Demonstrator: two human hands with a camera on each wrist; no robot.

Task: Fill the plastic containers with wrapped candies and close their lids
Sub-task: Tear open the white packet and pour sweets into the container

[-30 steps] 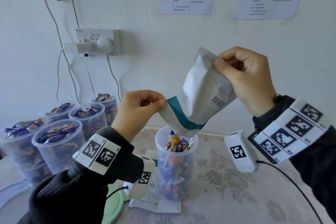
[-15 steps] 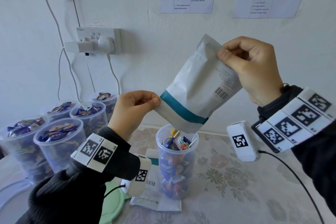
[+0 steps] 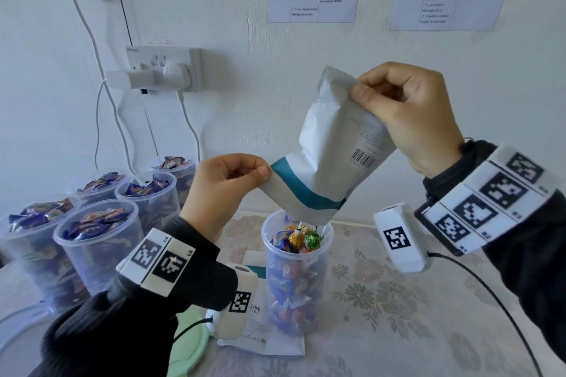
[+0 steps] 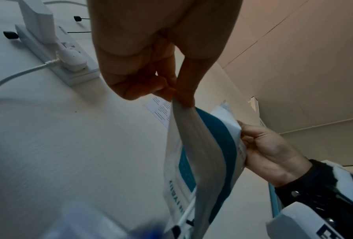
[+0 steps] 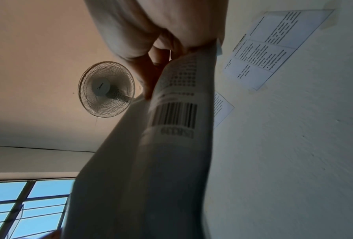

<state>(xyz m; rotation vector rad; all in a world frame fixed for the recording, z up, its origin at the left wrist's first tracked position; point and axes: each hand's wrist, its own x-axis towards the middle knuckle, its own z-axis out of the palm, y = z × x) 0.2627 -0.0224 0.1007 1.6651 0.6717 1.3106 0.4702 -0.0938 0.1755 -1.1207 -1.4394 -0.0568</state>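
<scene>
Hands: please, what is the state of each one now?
Left hand: closed, pinching the lower corner of the candy bag.
Right hand: closed, gripping the bag's upper end.

Centre frame: tall clear plastic container on flat white packet, under upended white-and-teal pouch; five filled clear plastic tubs lower left.

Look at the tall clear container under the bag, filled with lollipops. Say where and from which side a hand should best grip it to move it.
Probably grip the tall container around its bare mid wall, coming from the right side over the open tablecloth. It stands upright, round and narrow, so fingers should wrap it. Lollipops heap at the rim and the bag hangs over it, blocking a top grasp; the left forearm crowds the left.
</scene>
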